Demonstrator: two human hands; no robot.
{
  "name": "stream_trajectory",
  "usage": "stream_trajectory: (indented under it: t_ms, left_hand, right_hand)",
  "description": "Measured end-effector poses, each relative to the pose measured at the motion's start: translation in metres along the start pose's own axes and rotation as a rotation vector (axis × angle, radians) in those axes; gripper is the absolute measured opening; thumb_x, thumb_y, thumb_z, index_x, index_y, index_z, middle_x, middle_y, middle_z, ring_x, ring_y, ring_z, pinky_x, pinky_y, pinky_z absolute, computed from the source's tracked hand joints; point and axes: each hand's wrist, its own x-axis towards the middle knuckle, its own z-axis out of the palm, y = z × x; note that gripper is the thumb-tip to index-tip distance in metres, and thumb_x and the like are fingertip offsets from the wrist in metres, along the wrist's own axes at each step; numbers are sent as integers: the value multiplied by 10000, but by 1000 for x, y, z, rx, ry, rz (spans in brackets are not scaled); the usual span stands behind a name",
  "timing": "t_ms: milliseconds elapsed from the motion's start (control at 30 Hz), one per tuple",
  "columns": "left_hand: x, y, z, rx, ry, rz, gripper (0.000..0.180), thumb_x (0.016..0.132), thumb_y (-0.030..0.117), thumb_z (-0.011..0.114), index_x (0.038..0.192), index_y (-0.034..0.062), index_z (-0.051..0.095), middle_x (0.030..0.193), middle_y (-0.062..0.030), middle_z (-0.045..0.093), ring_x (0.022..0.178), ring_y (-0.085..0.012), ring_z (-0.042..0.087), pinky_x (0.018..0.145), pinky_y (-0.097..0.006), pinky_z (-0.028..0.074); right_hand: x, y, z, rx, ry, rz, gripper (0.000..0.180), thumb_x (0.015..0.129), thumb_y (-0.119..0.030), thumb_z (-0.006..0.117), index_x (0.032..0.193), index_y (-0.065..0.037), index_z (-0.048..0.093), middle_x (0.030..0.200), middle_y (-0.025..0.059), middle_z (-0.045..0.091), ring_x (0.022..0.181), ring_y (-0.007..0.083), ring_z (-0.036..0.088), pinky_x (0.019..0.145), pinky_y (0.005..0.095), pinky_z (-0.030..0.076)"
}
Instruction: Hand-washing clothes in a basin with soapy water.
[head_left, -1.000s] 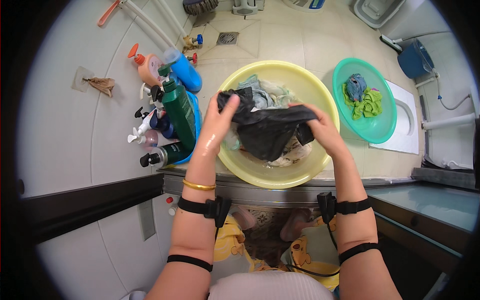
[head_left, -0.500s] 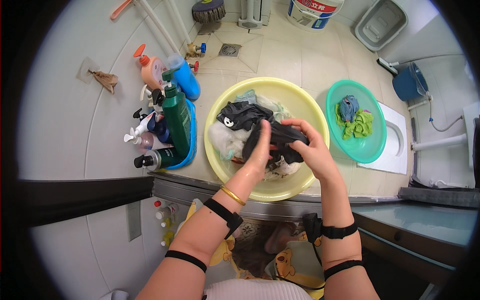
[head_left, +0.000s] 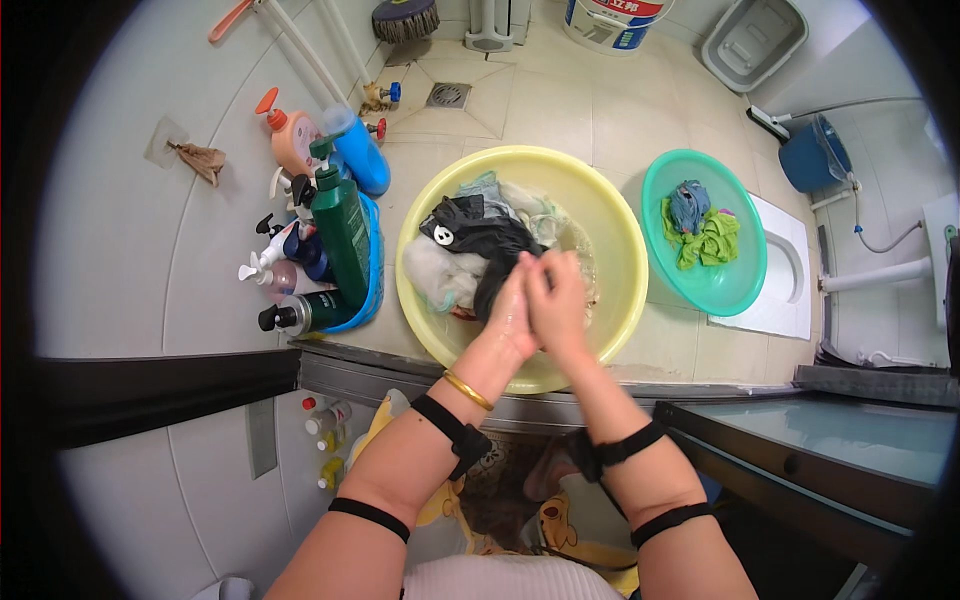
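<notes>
The left hand (head_left: 512, 312), with a smooth gold bangle (head_left: 468, 390) on its wrist, and the right hand (head_left: 560, 300) are pressed together, fingers curled, over the near part of a round, pale yellow plastic basin (head_left: 622, 250). A wet black cloth garment (head_left: 488, 238) with a round white patch lies in the basin and reaches the left hand — whether either hand pinches it, I cannot tell. White fluffy fabric (head_left: 438, 272) lies beside it — left of the hands.
</notes>
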Motion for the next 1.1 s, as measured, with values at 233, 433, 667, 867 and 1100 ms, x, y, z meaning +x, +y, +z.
stream_trajectory:
  t_ms: [233, 433, 667, 867, 1100]
  left_hand:
    - [8, -13, -9, -59, 137, 23, 281, 923, 405, 477, 958, 150, 590, 987, -42, 622, 910, -189, 596, 829, -348, 477]
    - [19, 21, -81, -170, -905, -20, 337, 919, 435, 474, 1036, 141, 587, 1005, -40, 623, 907, -193, 608, 816, -362, 485]
    - [-30, 37, -12, 396, -94, -4, 415, 893, 438, 537, 1135, 102, 558, 1053, -36, 616, 962, -157, 604, 838, -346, 482]
    - [-35, 77, -19, 513, 10, 166, 384, 890, 339, 577, 1167, 75, 543, 1083, -67, 628, 978, -156, 606, 857, -302, 481]
    - [-6, 68, -49, 367, 235, 306, 337, 923, 319, 521, 1099, 35, 556, 1040, -89, 631, 906, -219, 625, 809, -384, 503]
  right_hand:
    - [8, 17, 0, 35, -181, 312, 241, 824, -227, 594, 691, -29, 628, 683, 164, 589, 633, 334, 583, 589, 391, 434]
    - [-16, 0, 29, 113, -117, 106, 332, 858, -277, 566, 679, 1, 595, 582, 156, 495, 559, 218, 479, 545, 359, 392]
    - [24, 18, -2, 276, -251, 170, 487, 892, -401, 539, 624, 3, 579, 525, 39, 500, 534, 110, 461, 527, 285, 379]
    - [31, 33, -23, 389, -751, 197, 280, 868, -300, 612, 769, -38, 615, 708, -15, 569, 666, 60, 495, 612, 226, 403]
    - [3, 4, 15, 414, -238, 169, 143, 803, -158, 640, 831, -32, 577, 734, 14, 569, 699, 82, 528, 634, 247, 433]
